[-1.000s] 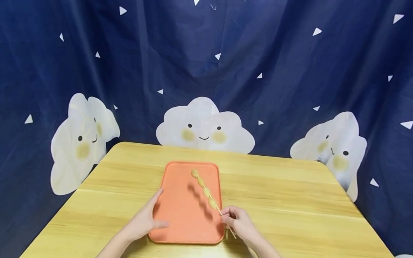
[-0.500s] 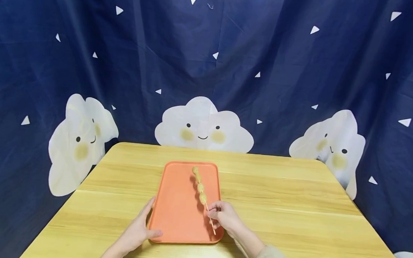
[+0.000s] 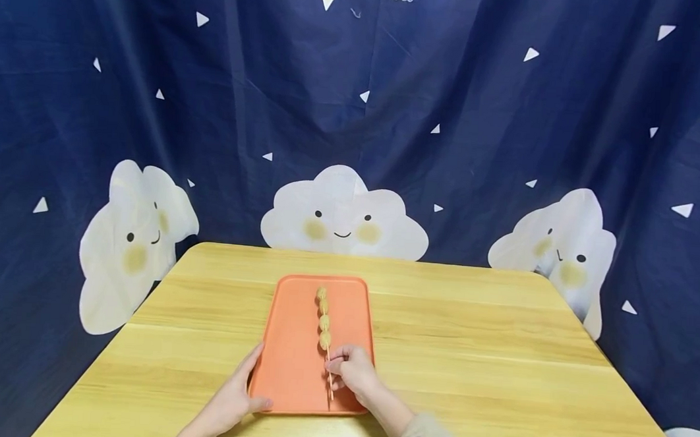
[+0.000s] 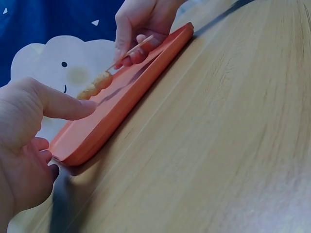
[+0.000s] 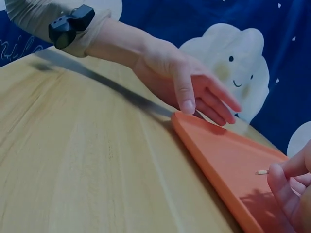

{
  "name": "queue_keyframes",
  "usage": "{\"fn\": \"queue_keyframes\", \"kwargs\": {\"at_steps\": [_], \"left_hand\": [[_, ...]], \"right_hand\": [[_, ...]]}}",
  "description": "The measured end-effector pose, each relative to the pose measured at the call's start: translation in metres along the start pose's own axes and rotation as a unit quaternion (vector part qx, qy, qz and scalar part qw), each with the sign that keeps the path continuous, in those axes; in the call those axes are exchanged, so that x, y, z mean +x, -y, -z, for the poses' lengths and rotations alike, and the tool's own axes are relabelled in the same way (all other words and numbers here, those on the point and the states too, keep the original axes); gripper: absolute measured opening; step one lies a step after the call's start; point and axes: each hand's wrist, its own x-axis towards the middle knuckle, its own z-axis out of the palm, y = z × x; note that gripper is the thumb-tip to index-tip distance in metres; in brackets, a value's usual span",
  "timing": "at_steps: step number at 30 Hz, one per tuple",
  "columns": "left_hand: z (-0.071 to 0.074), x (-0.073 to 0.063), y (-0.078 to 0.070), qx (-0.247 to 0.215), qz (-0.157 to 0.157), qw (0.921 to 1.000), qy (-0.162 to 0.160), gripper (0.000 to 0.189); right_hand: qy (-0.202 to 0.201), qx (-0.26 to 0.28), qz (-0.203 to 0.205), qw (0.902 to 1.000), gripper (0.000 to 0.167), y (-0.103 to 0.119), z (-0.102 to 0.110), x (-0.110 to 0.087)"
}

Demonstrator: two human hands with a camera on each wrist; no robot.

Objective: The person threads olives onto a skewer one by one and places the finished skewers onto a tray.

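A skewer of several golden-brown balls (image 3: 324, 324) lies lengthwise over the orange tray (image 3: 285, 373), close above its floor, with the balls toward the far end. My right hand (image 3: 352, 370) pinches the bare stick between thumb and fingers; in the right wrist view only the pale stick end (image 5: 262, 172) pokes out past the right hand (image 5: 294, 187). At the tray's near left corner is my left hand (image 3: 230, 397), thumb over the rim and the other fingers extended along the outer side. In the left wrist view, the left thumb (image 4: 73, 104) partly overlaps the balls.
The tray rests on a light wooden table (image 3: 467, 357). Behind the table hangs a dark blue curtain (image 3: 332, 112) with white clouds and triangles. A dark device (image 5: 70, 26) is strapped at the left sleeve.
My right hand has carried the skewer leftward from the tray's right side to its middle, turning it nearly straight along the tray. My left hand has slid slightly back and left along the rim.
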Motion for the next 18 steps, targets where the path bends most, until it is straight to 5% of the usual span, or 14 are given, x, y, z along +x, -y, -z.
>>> {"fn": "queue_keyframes", "kwargs": {"at_steps": [8, 18], "left_hand": [[0.0, -0.003, 0.001, -0.007, -0.004, 0.9999, 0.012, 0.107], [0.0, -0.003, 0.005, -0.042, 0.004, 0.9991, 0.0, 0.108]], "right_hand": [[-0.035, -0.008, -0.005, 0.9993, 0.006, -0.009, -0.012, 0.005], [-0.026, -0.012, -0.009, 0.9996, 0.009, -0.008, -0.013, 0.005]]}}
